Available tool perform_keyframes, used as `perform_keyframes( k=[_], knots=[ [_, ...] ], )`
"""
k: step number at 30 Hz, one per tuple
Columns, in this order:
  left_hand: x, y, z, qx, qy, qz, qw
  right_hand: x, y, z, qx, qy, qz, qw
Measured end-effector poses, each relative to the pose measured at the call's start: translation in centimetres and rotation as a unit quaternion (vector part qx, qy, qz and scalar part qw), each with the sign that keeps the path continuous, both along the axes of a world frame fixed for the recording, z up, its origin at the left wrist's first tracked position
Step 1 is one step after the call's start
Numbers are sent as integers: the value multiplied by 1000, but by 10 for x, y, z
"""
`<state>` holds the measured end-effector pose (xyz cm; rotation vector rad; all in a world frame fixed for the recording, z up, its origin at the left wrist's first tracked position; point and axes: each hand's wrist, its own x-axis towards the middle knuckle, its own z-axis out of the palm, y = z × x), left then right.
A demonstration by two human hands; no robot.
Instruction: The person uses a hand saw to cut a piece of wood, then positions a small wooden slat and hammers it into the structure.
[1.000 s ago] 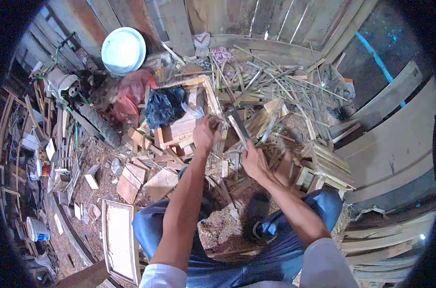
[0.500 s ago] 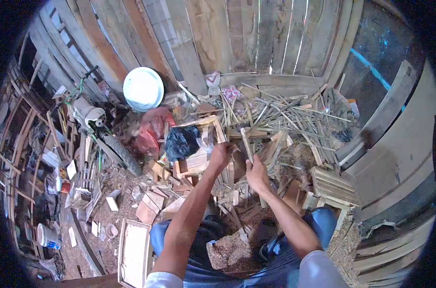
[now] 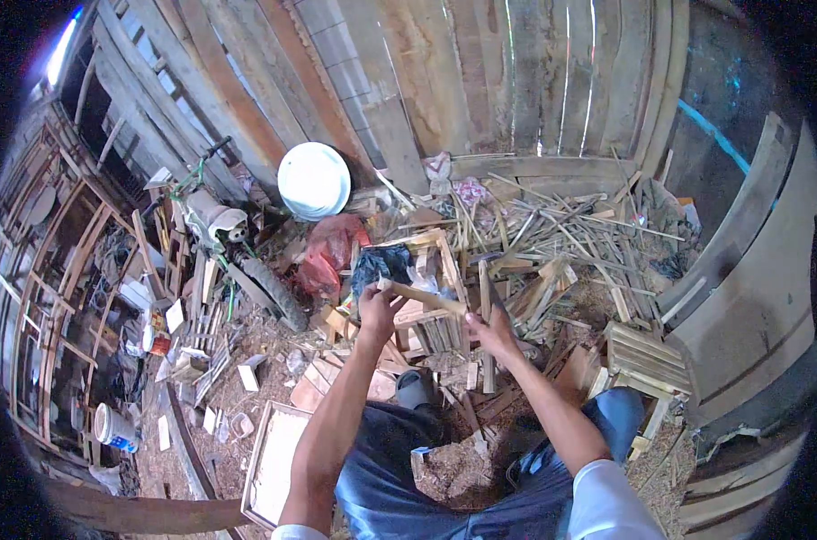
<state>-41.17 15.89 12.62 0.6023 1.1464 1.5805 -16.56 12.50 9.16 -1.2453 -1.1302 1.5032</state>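
A short wooden stick (image 3: 425, 298) spans the space between my two hands, tilted slightly down to the right. My left hand (image 3: 377, 313) has its fingers closed around the left end. At the right end, my right hand (image 3: 493, 335) pinches the stick between thumb and fingers. Just behind my right hand stands an upright piece of wood (image 3: 488, 369). Beyond the stick is a wooden crate (image 3: 451, 261) with a black plastic bag (image 3: 381, 263) in it.
Scrap wood strips (image 3: 561, 225) pile up by the plank wall. A small slatted wooden box (image 3: 647, 355) stands at my right knee, and a framed white panel (image 3: 276, 459) lies left. Farther left are a motorbike (image 3: 233, 238), a white basin (image 3: 314, 182) and a bucket (image 3: 114, 427).
The stick has swung from near upright in my right hand to nearly level. My left hand has closed on its other end. The camera view has shifted left.
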Motion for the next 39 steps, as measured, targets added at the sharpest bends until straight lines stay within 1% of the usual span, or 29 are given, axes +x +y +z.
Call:
perform_keyframes(
  k=[2,3,4,5,6,7,8,9,10,11,12,13,15,16,18,19,20,21,22,24,26,28,30,31,33,35,36,38,39],
  knots=[
    [-10,-4,-11,5,-24,-1,1000,-3,5,-8,7,10,-1,1000],
    [-23,-2,-33,46,132,-45,989,-3,8,-13,35,67,-2,997],
    [-33,4,-61,86,284,-88,951,-1,11,-17,62,124,-4,990],
    [-37,19,-106,222,110,-64,967,-2,14,-19,60,122,-8,991],
    [-27,13,-87,218,106,-69,968,-2,20,-21,53,148,-19,987],
    [-11,0,-45,82,50,-53,994,-1,23,-22,46,172,-28,984],
    [-2,-7,-22,-56,-5,-35,998,0,26,-20,42,168,-33,984],
    [-10,0,-45,-35,24,-47,998,-1,30,-16,49,111,-53,991],
    [-14,1,-49,-38,20,-46,998,-2,32,-15,55,53,-69,995],
    [-19,4,-51,-43,170,-47,983,-5,56,-66,125,-31,-98,987],
    [-21,5,-55,-48,315,-49,947,-5,54,-65,120,-34,-97,987],
    [-18,4,-54,-76,407,4,910,-5,52,-61,88,29,-121,988],
    [-11,-6,-45,-74,445,-7,893,-9,59,-69,72,130,-170,974],
    [-8,-11,-42,-70,484,-19,872,-9,62,-77,70,126,-165,976],
    [-4,-18,-39,-94,499,-36,861,-7,62,-85,101,-33,-178,978],
    [-2,-21,-38,-102,554,-36,825,-7,61,-84,99,-37,-175,979],
    [-1,-23,-38,-109,609,-35,785,-7,60,-82,116,-115,-169,972],
    [-8,-22,-58,-7,657,-5,754,-8,57,-75,133,-192,-162,959],
    [-8,-25,-57,-12,656,-5,755,-10,55,-70,130,-193,-158,960],
    [-4,-27,-57,-22,759,13,651,-10,53,-67,123,-221,-125,959],
    [-3,-27,-57,-63,748,-12,660,-11,61,-89,118,-214,-111,963],
    [1,-30,-51,-70,800,2,596,-10,59,-95,112,-206,-98,967],
    [4,-31,-43,-71,805,-13,589,-8,58,-99,77,-167,-73,980],
    [5,-29,-38,-48,811,-5,583,-10,58,-101,77,-166,-75,980],
    [10,-18,-31,-23,817,1,576,-14,59,-105,93,-92,-103,986],
    [14,4,-24,38,714,-86,694,-14,60,-103,85,-101,-102,986],
    [17,16,-25,41,714,-89,694,-12,60,-102,76,-113,-100,986],
    [24,41,-39,113,647,-172,734,-10,57,-92,95,-126,-106,982],
    [30,48,-47,160,650,-163,725,-9,56,-96,112,-138,-107,978]
  ],
)
